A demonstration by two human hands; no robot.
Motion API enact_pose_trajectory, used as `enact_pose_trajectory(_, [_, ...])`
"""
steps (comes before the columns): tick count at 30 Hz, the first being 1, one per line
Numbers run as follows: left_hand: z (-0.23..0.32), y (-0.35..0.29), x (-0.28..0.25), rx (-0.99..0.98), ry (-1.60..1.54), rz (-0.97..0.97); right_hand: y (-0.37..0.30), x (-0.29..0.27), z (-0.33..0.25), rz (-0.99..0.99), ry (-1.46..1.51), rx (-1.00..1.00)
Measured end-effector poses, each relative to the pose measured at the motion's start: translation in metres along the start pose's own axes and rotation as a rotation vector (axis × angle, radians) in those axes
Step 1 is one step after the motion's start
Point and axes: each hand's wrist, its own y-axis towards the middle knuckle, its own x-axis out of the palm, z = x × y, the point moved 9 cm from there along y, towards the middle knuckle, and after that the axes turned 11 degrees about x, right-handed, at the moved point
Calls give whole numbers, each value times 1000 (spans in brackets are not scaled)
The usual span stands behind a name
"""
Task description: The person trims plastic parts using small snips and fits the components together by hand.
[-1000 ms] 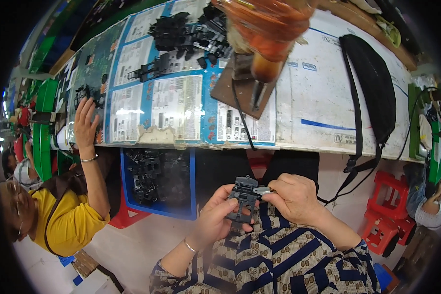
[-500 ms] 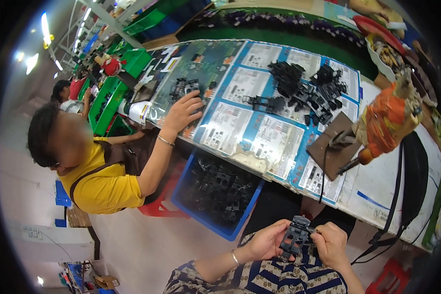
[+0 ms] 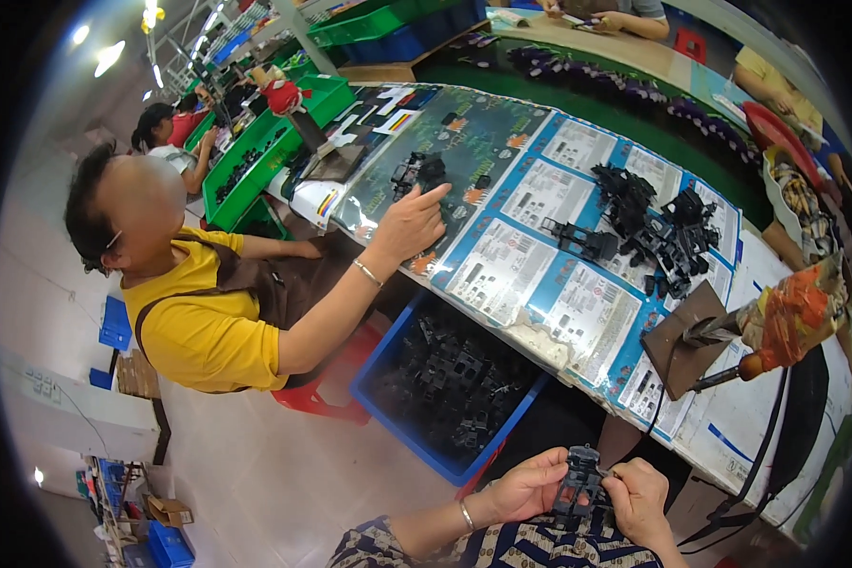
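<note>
Low in front of me, above my lap, my left hand [image 3: 532, 487] is closed around one side of a black plastic chassis-like part [image 3: 577, 488] with square openings in its frame. At its opposite edge, my right hand [image 3: 638, 496] is closed, thumb and forefinger pinched together near the part's upper corner. A small dark bit shows at those fingertips, too small to make out. More black plastic parts [image 3: 667, 237] of a similar look lie in a loose heap on the table ahead, and one part [image 3: 582, 240] lies just left of it.
A blue bin [image 3: 417, 440] of black parts stands below the table edge [image 3: 559, 355]. At left, a co-worker in yellow [image 3: 222, 331] reaches over another black part [image 3: 417, 173]. An orange-wrapped tool with a brush [image 3: 786, 317] stands right, beside a brown plate [image 3: 682, 355] and dark strap [image 3: 805, 388].
My view has shifted, so the table sits farther right and lower in the picture. Both my hands keep their hold at the black part. The co-worker's hand remains by the part there.
</note>
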Motion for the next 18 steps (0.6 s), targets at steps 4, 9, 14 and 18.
enact_pose_trajectory(4, [7,-6,-4,21,-17,-28,4,9,-7,-20,2,4])
enact_pose_trajectory(9, [17,-11,-7,57,-4,-32,10,20,-15,-56,-13,-2])
enact_pose_trajectory(14, [22,-8,-14,66,7,-22,18,22,-21,-57,-22,-10])
enact_pose_trajectory(18, [21,2,-11,51,82,-60,22,10,-30,-16,-14,-28])
